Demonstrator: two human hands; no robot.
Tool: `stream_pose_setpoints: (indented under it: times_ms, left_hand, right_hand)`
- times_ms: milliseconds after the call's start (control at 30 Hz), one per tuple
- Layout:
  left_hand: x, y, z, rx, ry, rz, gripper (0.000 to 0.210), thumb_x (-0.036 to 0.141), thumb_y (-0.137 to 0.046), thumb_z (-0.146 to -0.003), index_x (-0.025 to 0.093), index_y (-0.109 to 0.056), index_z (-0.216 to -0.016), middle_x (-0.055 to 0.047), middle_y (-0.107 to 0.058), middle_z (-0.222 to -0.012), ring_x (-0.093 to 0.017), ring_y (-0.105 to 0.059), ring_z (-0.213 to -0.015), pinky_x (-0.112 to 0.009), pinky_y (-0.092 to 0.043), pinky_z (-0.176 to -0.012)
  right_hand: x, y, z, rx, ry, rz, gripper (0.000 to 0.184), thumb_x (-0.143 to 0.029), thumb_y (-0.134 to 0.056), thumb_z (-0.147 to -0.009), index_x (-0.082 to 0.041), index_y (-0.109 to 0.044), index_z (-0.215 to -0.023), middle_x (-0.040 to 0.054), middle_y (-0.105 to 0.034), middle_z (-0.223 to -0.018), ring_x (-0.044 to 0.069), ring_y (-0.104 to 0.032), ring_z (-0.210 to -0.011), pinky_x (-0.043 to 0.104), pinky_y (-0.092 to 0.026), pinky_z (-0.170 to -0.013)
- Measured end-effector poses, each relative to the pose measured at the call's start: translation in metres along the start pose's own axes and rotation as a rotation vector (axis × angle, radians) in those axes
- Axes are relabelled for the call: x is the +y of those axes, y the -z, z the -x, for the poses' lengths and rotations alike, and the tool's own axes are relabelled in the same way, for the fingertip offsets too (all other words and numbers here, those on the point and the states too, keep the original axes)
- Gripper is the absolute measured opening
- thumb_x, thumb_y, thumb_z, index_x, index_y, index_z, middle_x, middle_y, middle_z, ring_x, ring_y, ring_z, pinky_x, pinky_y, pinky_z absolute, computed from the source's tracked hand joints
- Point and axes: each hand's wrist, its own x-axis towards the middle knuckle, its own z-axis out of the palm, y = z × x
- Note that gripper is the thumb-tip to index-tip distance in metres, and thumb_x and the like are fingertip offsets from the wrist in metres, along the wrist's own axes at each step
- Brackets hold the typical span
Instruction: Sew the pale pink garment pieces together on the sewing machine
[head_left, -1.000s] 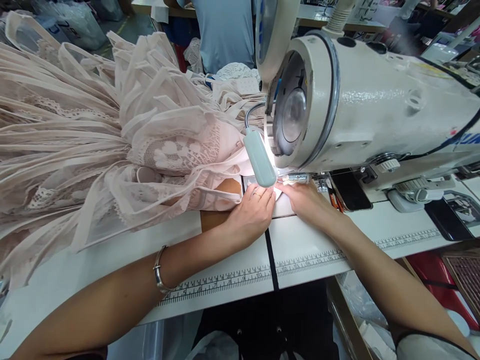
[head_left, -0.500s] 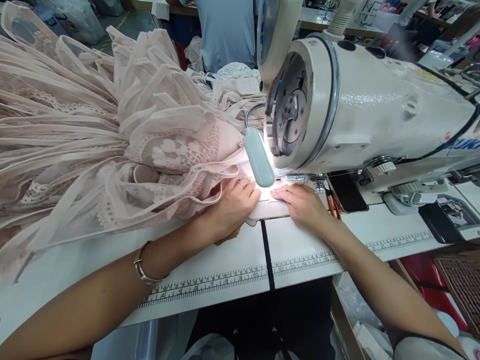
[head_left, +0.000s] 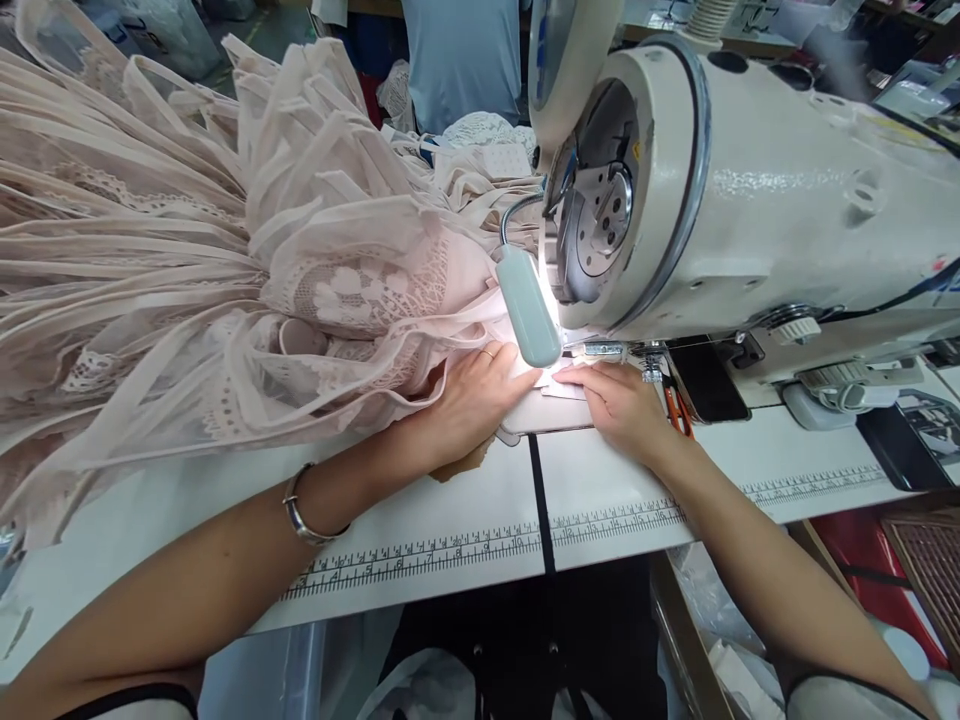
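My left hand (head_left: 480, 398), with a ring on one finger, presses on pale pink lace fabric (head_left: 420, 285) left of the lamp, its thumb pointing right. My right hand (head_left: 619, 402) is closed at the edge of a pale strip (head_left: 564, 390) of the fabric, thumb and fingers together on it. Both hands rest at the front of the sewing machine's bed (head_left: 536, 415). Above and behind them is the sewing machine's head (head_left: 637, 200). A small green-grey lamp (head_left: 528, 305) on a bent neck lights the spot and hides the needle area.
Gathered pale pink straps and lace (head_left: 112, 240) heap over the table's left side. Orange-handled scissors (head_left: 678, 405) and a dark phone (head_left: 709, 380) lie right of my right hand. A printed ruler (head_left: 465, 555) runs along the front edge. A person in blue (head_left: 461, 60) is behind.
The view has shifted slightly. My left thumb now reaches further right, nearer the right fingers. Inside the machine's open end, the round mechanism has turned.
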Motion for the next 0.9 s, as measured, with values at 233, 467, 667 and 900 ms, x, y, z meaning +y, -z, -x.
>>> stream_pose_setpoints:
  times_ms: [233,467,667,900]
  left_hand:
    - [0.0,0.003,-0.003,0.004,0.13,0.407,0.029,0.032,-0.043,-0.104,0.019,-0.063,-0.089,-0.002,-0.063,-0.093,-0.018,-0.057,-0.088,-0.03,-0.047,-0.076]
    - [-0.003,-0.012,0.001,0.142,-0.275,-0.115,0.033,0.003,-0.037,-0.099,0.012,-0.067,-0.088,-0.006,-0.065,-0.083,-0.017,-0.056,-0.077,-0.028,-0.043,-0.069]
    - [0.001,-0.01,0.006,0.176,-0.338,-0.158,0.034,0.0,-0.034,-0.096,0.01,-0.066,-0.09,-0.007,-0.061,-0.08,-0.017,-0.053,-0.072,-0.028,-0.044,-0.068]
    - [-0.003,-0.01,0.009,0.125,-0.228,0.03,0.023,0.008,-0.042,-0.098,0.014,-0.063,-0.091,-0.01,-0.066,-0.101,-0.021,-0.059,-0.093,-0.033,-0.049,-0.08]
  right_hand:
    - [-0.002,0.004,-0.001,0.01,0.002,-0.078,0.041,-0.006,-0.039,-0.091,-0.027,-0.072,-0.1,-0.0008,-0.077,-0.099,0.017,-0.071,-0.093,0.032,-0.055,-0.081]
    - [-0.001,0.001,0.0,-0.016,0.03,-0.098,0.039,-0.005,-0.04,-0.089,-0.026,-0.072,-0.097,0.0,-0.077,-0.1,0.018,-0.07,-0.093,0.034,-0.054,-0.084]
    - [-0.003,0.005,-0.001,-0.012,0.081,-0.172,0.039,-0.005,-0.041,-0.089,-0.025,-0.073,-0.097,0.0008,-0.077,-0.098,0.017,-0.069,-0.09,0.033,-0.054,-0.08]
    - [-0.006,0.014,-0.003,-0.069,0.251,-0.199,0.037,-0.004,-0.046,-0.089,-0.023,-0.077,-0.094,0.0026,-0.072,-0.092,0.016,-0.065,-0.087,0.03,-0.052,-0.073]
